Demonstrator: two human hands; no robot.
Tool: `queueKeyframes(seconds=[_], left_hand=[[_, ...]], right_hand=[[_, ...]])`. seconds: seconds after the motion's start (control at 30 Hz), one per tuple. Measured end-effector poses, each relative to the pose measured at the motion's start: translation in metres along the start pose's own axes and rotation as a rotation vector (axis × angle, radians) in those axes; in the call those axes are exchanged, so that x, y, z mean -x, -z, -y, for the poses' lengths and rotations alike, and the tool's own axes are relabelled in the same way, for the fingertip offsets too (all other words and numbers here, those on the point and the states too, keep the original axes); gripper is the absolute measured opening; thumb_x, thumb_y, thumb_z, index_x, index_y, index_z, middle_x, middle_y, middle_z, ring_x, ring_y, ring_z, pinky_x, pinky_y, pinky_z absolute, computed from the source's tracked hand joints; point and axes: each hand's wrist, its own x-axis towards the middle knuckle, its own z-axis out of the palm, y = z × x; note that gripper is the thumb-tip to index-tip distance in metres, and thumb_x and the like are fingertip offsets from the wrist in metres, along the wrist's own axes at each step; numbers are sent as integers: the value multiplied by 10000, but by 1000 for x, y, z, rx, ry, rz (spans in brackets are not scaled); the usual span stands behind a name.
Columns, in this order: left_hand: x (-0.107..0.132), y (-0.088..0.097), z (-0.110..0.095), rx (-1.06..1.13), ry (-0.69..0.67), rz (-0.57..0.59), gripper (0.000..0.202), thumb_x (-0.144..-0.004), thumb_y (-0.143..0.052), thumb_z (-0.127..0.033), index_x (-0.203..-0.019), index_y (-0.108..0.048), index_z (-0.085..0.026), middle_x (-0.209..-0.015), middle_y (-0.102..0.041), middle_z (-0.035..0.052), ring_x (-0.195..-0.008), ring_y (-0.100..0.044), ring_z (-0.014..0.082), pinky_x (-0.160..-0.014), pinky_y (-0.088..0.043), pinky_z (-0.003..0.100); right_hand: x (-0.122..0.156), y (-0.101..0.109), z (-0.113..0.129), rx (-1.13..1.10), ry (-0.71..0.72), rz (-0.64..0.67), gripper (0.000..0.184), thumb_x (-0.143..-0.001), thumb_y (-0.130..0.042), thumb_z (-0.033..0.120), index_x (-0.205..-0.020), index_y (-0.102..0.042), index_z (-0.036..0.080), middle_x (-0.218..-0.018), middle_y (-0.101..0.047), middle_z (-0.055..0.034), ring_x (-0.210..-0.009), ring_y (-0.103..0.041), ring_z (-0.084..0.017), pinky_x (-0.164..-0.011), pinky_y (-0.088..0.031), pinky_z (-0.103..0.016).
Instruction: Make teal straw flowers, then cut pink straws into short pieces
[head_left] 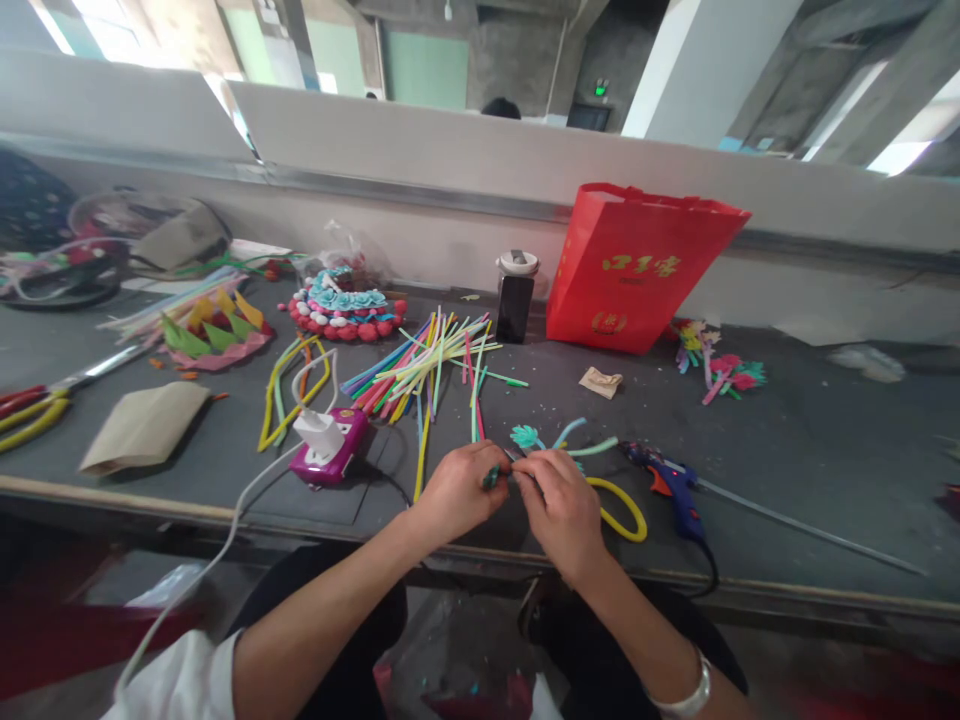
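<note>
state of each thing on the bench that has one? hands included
left hand: shut on green piece
right hand: pinching same green piece
glue gun: lying on bench, untouched
red bag: upright, open
dark bottle: upright, capped
power strip: white plug inserted

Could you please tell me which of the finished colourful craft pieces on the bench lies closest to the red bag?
The small pink, green and yellow flower cluster, lying just right of the red paper carrier bag; the others sit far to its left.

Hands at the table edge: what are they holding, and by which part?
Both the left hand and the right hand pinch a small green pipe-cleaner piece between their fingertips; the exact part gripped cannot be told.
</note>
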Motion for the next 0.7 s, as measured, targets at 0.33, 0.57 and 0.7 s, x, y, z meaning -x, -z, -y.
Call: queueKeyframes(seconds=[0.33, 0.57, 0.7], left_hand=[[-2, 11, 2, 371, 151, -58, 203, -725, -662, -125, -915, -687, -192, -869, -673, 13, -804, -615, 150, -760, -456, 254], [-7, 10, -3, 1041, 430, -64, 531, -663, -824, -272, -1144, -618, -184, -974, -617, 38, -795, -578, 137, -682, -482, 251], [-5, -2, -4, 1162, 429, 24, 500, -643, -857, -278, -1091, -655, -188, -960, -647, 42, -819, -588, 151, -701, -484, 267]], right_hand=[[-9, 9, -3, -147, -142, 40, 120, -948, -552, 249, -884, -650, 224, -825, -648, -30, -791, -583, -197, -737, -439, -308], [-19, 16, -3, -107, -140, -169, 110, -956, -542, 248, -918, -642, 226, -821, -628, -31, -760, -563, -191, -686, -436, -306], [-19, 16, 2, -98, -102, -206, 100, -956, -548, 244, -931, -644, 224, -826, -638, -38, -742, -561, -190, -664, -434, -309]])
